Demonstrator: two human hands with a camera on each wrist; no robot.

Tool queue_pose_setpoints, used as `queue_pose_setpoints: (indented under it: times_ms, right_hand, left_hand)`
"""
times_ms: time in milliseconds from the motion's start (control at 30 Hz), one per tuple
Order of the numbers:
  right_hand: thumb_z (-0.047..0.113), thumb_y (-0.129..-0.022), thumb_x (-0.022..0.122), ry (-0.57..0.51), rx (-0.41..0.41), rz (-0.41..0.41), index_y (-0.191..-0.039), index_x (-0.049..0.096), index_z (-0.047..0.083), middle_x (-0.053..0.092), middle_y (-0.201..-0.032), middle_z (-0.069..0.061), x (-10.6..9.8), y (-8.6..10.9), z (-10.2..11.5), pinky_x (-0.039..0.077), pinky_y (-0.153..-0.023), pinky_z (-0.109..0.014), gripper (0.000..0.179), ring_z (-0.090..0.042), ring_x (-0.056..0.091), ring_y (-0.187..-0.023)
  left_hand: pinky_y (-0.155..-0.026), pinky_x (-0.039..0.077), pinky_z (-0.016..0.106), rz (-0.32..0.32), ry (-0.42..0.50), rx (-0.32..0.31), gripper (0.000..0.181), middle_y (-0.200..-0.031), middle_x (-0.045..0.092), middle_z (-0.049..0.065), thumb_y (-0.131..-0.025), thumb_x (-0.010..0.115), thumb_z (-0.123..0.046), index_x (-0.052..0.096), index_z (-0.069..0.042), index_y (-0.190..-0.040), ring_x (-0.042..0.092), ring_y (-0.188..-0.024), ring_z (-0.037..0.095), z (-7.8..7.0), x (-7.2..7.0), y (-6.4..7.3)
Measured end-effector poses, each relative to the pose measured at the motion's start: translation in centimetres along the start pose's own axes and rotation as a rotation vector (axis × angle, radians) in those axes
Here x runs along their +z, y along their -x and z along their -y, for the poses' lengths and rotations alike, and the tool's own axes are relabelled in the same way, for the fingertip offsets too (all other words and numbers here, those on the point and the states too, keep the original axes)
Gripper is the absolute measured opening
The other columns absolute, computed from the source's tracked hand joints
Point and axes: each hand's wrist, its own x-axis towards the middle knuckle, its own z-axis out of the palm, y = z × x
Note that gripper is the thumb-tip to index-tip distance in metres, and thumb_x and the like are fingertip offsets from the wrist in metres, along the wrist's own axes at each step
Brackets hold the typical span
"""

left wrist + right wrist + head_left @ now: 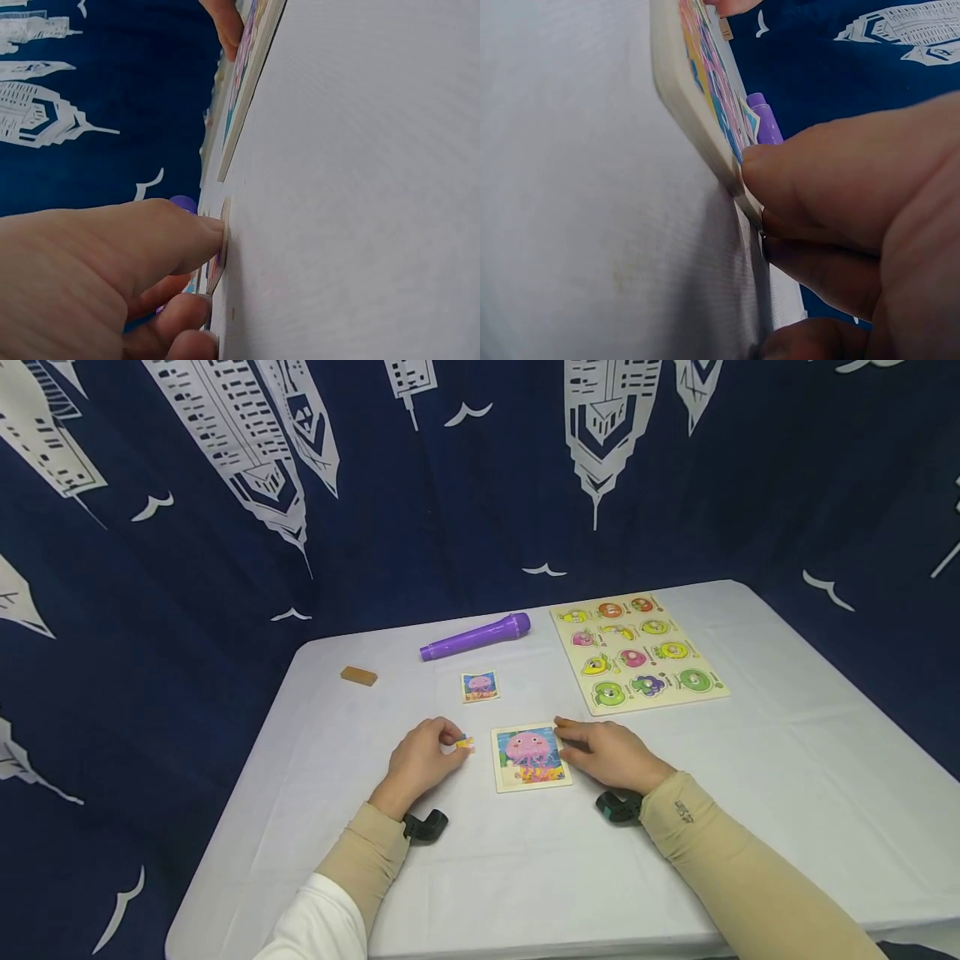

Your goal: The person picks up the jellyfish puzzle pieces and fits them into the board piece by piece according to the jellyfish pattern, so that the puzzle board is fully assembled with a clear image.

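A square jellyfish jigsaw puzzle [529, 752] in a pale wooden frame lies flat on the table, with a pale bare patch at its lower left. My left hand [422, 762] is left of it, pinching a small yellow-and-pink puzzle piece [465, 744] between thumb and fingers. In the left wrist view the piece [217, 262] stands on edge, close over the cloth. At the puzzle's right side, my right hand [611, 755] grips the frame's edge. The right wrist view shows its thumb [769, 169] on the frame [705, 142], other fingers curled beside it.
Behind the puzzle lies a small jellyfish picture card [480, 687]. Farther back are a purple toy microphone [476, 637] and, to the left, a brown wooden block [358, 676]. A fruit peg board [637, 652] occupies the back right of the white-covered table [795, 760].
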Motion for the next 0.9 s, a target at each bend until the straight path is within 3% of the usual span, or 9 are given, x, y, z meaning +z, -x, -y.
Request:
queue_pose_setpoints:
  times_ms: [300,467,567,733,900]
  right_hand:
    - [0.026,-0.1,0.066,-0.009,0.014,0.012,-0.141,0.062,0.007,0.052,-0.155,-0.006,-0.1,0.0,0.1,0.038,-0.115,-0.053,0.046,-0.032,0.046,-0.144]
    - [0.026,-0.1,0.067,-0.017,0.011,0.014,-0.141,0.062,0.006,0.052,-0.155,-0.006,-0.1,0.1,0.2,0.038,-0.116,-0.053,0.046,-0.032,0.046,-0.145]
    - [0.026,-0.1,0.067,-0.014,0.007,0.011,-0.141,0.062,0.006,0.052,-0.155,-0.007,-0.1,0.1,0.2,0.038,-0.116,-0.053,0.046,-0.032,0.046,-0.145]
    - [0.027,-0.1,0.066,-0.005,0.004,0.012,-0.141,0.062,0.006,0.052,-0.155,-0.007,-0.1,0.1,0.1,0.038,-0.115,-0.053,0.046,-0.032,0.046,-0.144]
    - [0.027,-0.1,0.066,0.008,-0.005,0.008,-0.141,0.062,0.006,0.052,-0.154,-0.007,-0.1,0.1,0.1,0.04,-0.114,-0.053,0.046,-0.032,0.048,-0.143]
  left_hand:
    - [-0.07,0.048,0.032,-0.005,0.034,0.009,0.033,-0.097,0.068,-0.006,-0.086,0.084,-0.034,0.069,-0.019,-0.111,0.062,-0.084,0.014,-0.2,-0.1,0.1]
    - [-0.062,0.048,0.029,-0.042,0.122,0.034,0.02,-0.09,0.071,-0.01,-0.091,0.079,-0.032,0.069,-0.023,-0.105,0.063,-0.076,0.008,0.0,0.1,-0.1]
    - [-0.061,0.047,0.028,-0.06,0.234,0.073,0.011,-0.088,0.071,-0.009,-0.094,0.075,-0.03,0.07,-0.024,-0.101,0.061,-0.071,0.008,-0.4,0.3,0.1]
    - [-0.056,0.043,0.025,0.038,0.395,0.195,0.006,-0.085,0.07,-0.01,-0.095,0.075,-0.025,0.072,-0.024,-0.1,0.055,-0.062,0.01,-1.8,0.8,1.0]
    - [-0.056,0.044,0.022,0.144,0.439,0.281,0.005,-0.082,0.07,-0.011,-0.095,0.075,-0.024,0.073,-0.023,-0.1,0.055,-0.062,0.006,-3.0,1.9,1.7]
